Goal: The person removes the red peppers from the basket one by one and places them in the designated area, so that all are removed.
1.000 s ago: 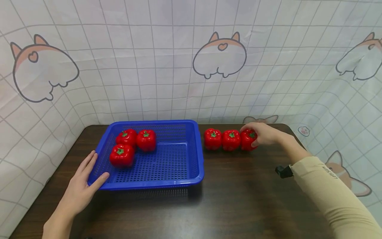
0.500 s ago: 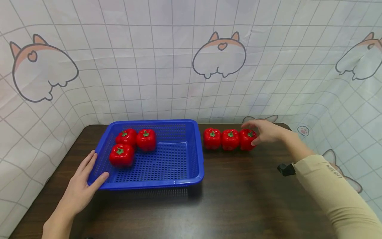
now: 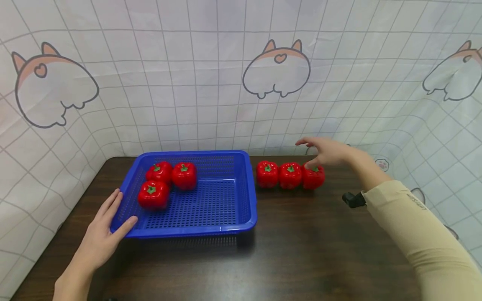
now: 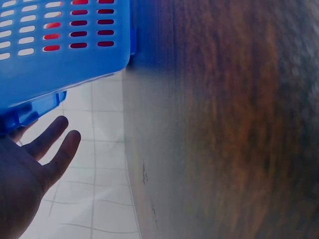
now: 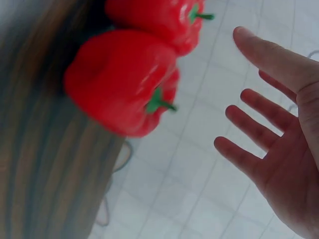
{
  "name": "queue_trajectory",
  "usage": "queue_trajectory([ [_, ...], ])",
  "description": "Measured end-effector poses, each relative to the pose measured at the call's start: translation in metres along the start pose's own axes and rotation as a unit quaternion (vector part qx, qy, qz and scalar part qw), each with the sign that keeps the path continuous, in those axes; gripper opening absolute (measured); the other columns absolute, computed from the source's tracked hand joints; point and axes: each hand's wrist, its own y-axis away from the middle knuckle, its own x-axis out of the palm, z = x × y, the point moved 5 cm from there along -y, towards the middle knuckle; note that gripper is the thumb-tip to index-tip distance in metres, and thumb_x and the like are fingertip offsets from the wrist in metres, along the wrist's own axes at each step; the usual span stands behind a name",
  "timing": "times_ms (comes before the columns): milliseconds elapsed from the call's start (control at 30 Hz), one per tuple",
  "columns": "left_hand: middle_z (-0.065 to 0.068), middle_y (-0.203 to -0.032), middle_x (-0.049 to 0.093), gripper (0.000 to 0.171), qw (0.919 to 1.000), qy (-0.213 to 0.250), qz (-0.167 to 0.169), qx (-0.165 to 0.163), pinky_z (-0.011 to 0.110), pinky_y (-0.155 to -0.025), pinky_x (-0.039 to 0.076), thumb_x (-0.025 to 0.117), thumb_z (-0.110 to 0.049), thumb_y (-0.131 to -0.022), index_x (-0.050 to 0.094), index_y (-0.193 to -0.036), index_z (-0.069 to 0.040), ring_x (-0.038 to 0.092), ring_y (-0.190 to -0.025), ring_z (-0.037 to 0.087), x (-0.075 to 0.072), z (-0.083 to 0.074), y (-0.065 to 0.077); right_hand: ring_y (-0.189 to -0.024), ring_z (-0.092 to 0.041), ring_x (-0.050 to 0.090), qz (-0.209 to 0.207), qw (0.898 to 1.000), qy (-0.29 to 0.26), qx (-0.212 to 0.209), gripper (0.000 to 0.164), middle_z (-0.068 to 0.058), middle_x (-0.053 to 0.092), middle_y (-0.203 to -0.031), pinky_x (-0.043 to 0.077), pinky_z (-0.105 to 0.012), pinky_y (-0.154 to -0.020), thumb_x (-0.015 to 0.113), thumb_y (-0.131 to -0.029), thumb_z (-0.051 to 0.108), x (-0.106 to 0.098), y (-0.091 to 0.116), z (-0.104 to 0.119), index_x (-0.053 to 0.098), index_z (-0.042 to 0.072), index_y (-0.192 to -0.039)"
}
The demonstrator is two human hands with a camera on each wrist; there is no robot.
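Observation:
My left hand (image 3: pixel 98 238) rests at the left front corner of a blue perforated plastic basket (image 3: pixel 188 230), fingers extended along its rim. In the left wrist view, fingers (image 4: pixel 62 152) show beside the basket wall (image 4: pixel 65 64). Three shiny red bell peppers sit inside, one at the back (image 3: pixel 159 170). To the basket's right, three more stand in a row: a left pepper (image 3: pixel 267 177), a middle pepper (image 3: pixel 290 179) and a right pepper (image 3: pixel 315 180). Above the right one hovers my right hand (image 3: pixel 331 151), fingers spread and holding nothing. The right wrist view shows that pepper (image 5: pixel 119 79) apart from the hand (image 5: pixel 294 149).
The dark wooden table (image 3: pixel 301 246) extends in front of the basket and the row. A white gridded cloth (image 3: pixel 211 113) with cartoon animals hangs behind and at both sides. A small black device (image 3: pixel 354 200) is at the right sleeve.
The right hand has let go of the right pepper and risen up and slightly left, its fingers opening out. That pepper stays in the row. The left hand and the basket have not moved.

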Motion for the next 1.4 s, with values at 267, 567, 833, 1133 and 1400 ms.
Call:
queue_trajectory([
  [267,0.013,-0.170,0.018,0.078,1.0000,0.004,0.000,0.002,0.075,-0.110,0.019,0.067,-0.029,-0.100,0.027,-0.161,-0.002,0.023,-0.147,0.053,-0.001,-0.001,0.000,-0.139,-0.036,0.041,-0.001,1.000,0.017,-0.022,0.067,-0.013,0.046,-0.152,0.042,-0.061,-0.106,0.077,-0.093,0.023,-0.003,-0.022,0.042,0.046,0.019,-0.153],
  [567,0.012,-0.170,0.018,0.078,1.0000,0.001,-0.004,0.004,0.076,-0.109,0.020,0.067,-0.028,-0.100,0.028,-0.161,-0.003,0.024,-0.147,0.054,-0.002,-0.002,0.001,-0.140,-0.037,0.044,0.004,0.994,0.068,-0.086,0.063,-0.015,0.049,-0.152,0.036,-0.056,-0.113,0.074,-0.094,0.020,-0.002,-0.051,0.089,0.049,0.009,-0.150],
  [833,0.013,-0.170,0.018,0.077,1.0000,0.000,-0.002,0.006,0.075,-0.110,0.020,0.067,-0.028,-0.100,0.028,-0.161,-0.002,0.023,-0.147,0.054,-0.001,-0.002,0.000,-0.140,-0.030,0.046,0.015,0.986,0.111,-0.124,0.059,-0.011,0.051,-0.152,0.036,-0.050,-0.115,0.072,-0.095,0.022,0.010,-0.075,0.128,0.051,0.010,-0.149],
  [1133,0.012,-0.170,0.018,0.078,1.0000,0.002,-0.001,0.004,0.075,-0.111,0.019,0.067,-0.028,-0.100,0.027,-0.162,-0.003,0.022,-0.148,0.053,0.001,-0.001,-0.001,-0.147,-0.025,0.037,0.053,0.983,0.121,-0.126,0.059,-0.005,0.044,-0.158,0.031,-0.046,-0.118,0.070,-0.099,0.029,0.036,-0.097,0.167,0.048,0.018,-0.152],
  [1400,0.011,-0.170,0.018,0.078,1.0000,0.009,-0.003,0.002,0.074,-0.111,0.018,0.068,-0.027,-0.099,0.027,-0.162,-0.005,0.023,-0.147,0.053,0.001,0.000,0.000,-0.142,-0.023,0.044,0.077,0.976,0.109,-0.175,0.056,-0.006,0.052,-0.151,0.032,-0.041,-0.117,0.069,-0.099,0.026,0.061,-0.116,0.195,0.049,0.014,-0.150],
])
